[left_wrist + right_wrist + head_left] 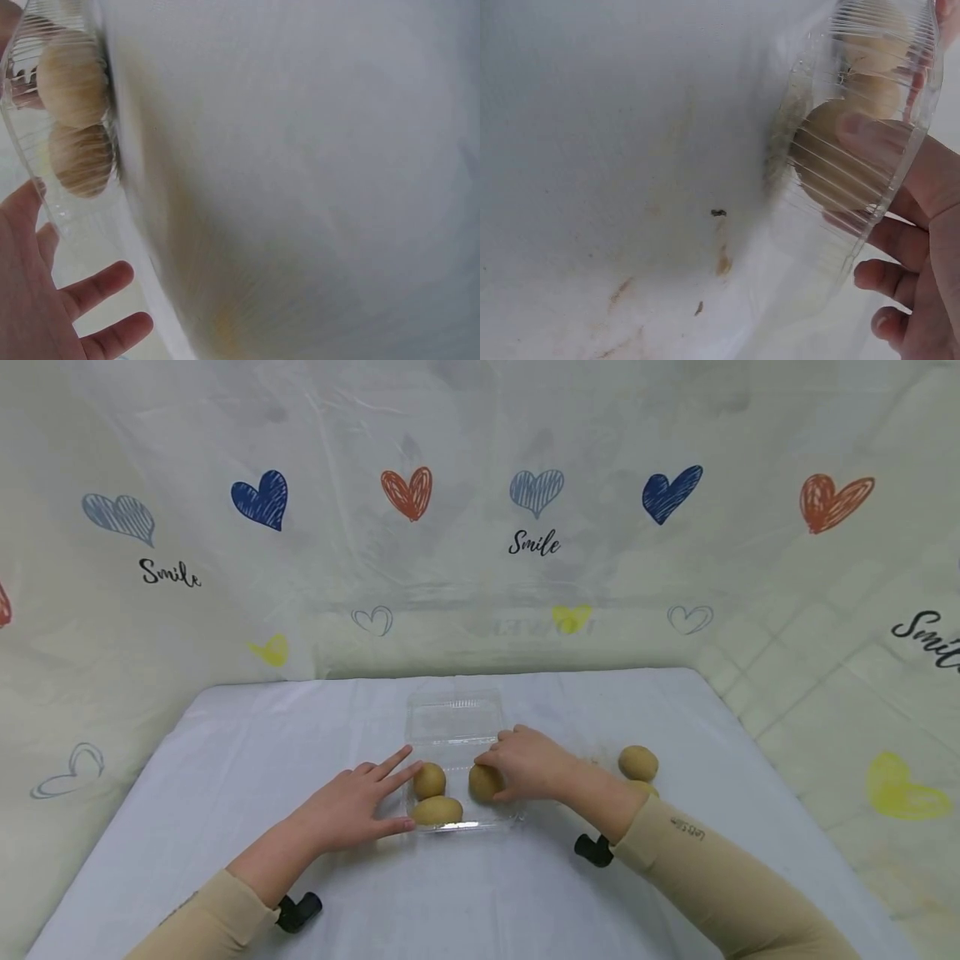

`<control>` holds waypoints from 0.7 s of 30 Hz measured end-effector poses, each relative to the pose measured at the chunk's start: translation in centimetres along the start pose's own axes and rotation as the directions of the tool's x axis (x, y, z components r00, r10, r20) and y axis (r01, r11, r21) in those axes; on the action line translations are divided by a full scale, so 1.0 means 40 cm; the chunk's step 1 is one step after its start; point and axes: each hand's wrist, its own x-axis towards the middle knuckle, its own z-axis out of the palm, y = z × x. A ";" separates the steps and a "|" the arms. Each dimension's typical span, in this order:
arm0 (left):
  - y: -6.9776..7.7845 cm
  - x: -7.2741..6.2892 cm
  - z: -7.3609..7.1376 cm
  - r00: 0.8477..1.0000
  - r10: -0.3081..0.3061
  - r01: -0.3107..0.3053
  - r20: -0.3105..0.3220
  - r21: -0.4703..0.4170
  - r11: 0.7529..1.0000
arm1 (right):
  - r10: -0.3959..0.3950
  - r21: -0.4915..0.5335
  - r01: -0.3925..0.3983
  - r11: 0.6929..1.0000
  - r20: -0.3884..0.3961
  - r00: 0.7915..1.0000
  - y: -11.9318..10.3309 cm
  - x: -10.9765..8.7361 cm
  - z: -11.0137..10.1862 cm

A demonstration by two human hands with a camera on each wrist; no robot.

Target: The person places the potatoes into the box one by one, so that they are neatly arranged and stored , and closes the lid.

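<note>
A clear plastic clamshell box [480, 826] lies on the table with its lid [454, 718] flipped back. Inside, on the left, a round potato [430, 781] sits behind a longer potato [438, 811]. My right hand [534, 766] reaches over the right side and grips another potato [484, 783] between thumb and fingers; through the ribbed wall, the right wrist view shows this potato [829, 165] low in the box. At the left rim, my left hand [352, 806] spreads its fingers, thumb by the front corner and fingertips close to the round potato.
Right of my right forearm lie a potato [638, 763] and, partly hidden by the sleeve, a second potato [646, 787]. Brown smudges and crumbs [724, 260] mark the white tablecloth [465, 902]. A printed cloth backdrop [465, 552] stands behind the table.
</note>
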 end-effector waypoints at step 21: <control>-0.003 0.001 0.006 1.000 -0.010 0.010 -0.002 -0.007 1.000 | 0.053 0.039 -0.053 0.998 -0.005 0.999 -0.011 0.037 0.018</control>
